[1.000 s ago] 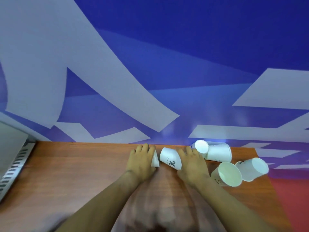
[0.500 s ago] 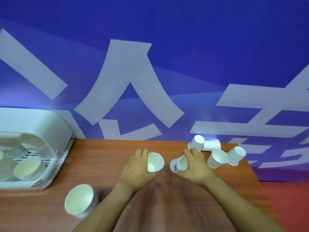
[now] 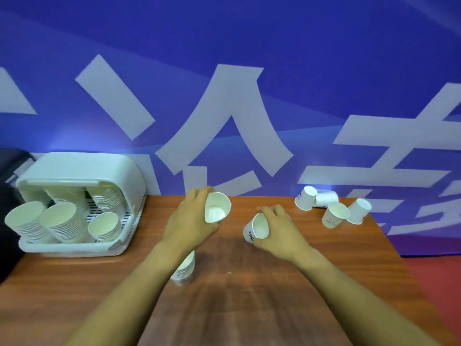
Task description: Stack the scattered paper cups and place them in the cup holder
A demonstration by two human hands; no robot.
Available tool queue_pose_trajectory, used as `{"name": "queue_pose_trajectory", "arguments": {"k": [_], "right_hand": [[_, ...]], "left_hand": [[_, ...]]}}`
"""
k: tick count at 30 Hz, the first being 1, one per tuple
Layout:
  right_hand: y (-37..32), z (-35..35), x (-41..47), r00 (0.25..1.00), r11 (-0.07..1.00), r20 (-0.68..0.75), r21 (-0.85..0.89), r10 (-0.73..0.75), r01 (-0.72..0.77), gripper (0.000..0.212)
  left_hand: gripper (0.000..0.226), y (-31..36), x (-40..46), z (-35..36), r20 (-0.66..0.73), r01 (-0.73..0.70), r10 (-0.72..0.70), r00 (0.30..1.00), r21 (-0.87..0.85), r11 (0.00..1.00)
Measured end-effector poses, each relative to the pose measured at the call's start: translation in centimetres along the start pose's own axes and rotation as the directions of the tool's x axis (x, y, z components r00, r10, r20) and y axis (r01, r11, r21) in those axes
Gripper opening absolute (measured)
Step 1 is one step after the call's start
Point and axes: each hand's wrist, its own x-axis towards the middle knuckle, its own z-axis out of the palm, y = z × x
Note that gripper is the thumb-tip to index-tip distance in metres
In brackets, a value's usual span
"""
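My left hand grips a white paper cup, its mouth turned toward me, above the wooden table. To its right my right hand holds a second white cup with black print, mouth facing left. Under my left forearm stands a short stack of cups, partly hidden. Several loose cups lie and stand at the table's far right. The white cup holder sits at the far left, with several cup stacks in it.
A blue wall with large white characters rises right behind the table. The table's right edge drops to a red floor. A dark object sits left of the cup holder.
Both hands have lifted their cups off the table and drawn back toward me. The view has swung left and back, showing the whole cup holder; the short stack now sits under my left forearm.
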Motion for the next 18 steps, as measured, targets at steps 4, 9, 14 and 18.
{"name": "queue_pose_trajectory", "arguments": {"k": [4, 9, 14, 18], "right_hand": [[-1.7, -0.1, 0.8, 0.997, 0.997, -0.032, -0.023, -0.070, 0.069, 0.071], [-4.1, 0.3, 1.7, 0.986, 0.992, -0.111, 0.007, -0.123, 0.124, 0.066], [-7.8, 1.5, 2.1, 0.982, 0.988, -0.138, 0.062, -0.131, 0.140, 0.067], [-11.5, 2.6, 3.6, 0.983, 0.987, -0.144, 0.092, -0.115, 0.129, 0.070]], "left_hand": [[0.064, -1.5, -0.6, -3.8, -0.110, 0.102, -0.106, 0.988, -0.044, 0.994], [0.058, -5.5, -2.3, -7.5, -0.164, 0.246, -0.243, 0.956, -0.003, 0.969], [0.056, -9.3, -2.8, -9.4, -0.182, 0.247, -0.240, 0.954, 0.016, 0.969], [0.059, -13.2, -2.3, -10.5, -0.140, 0.216, -0.208, 0.968, 0.038, 0.976]]}}
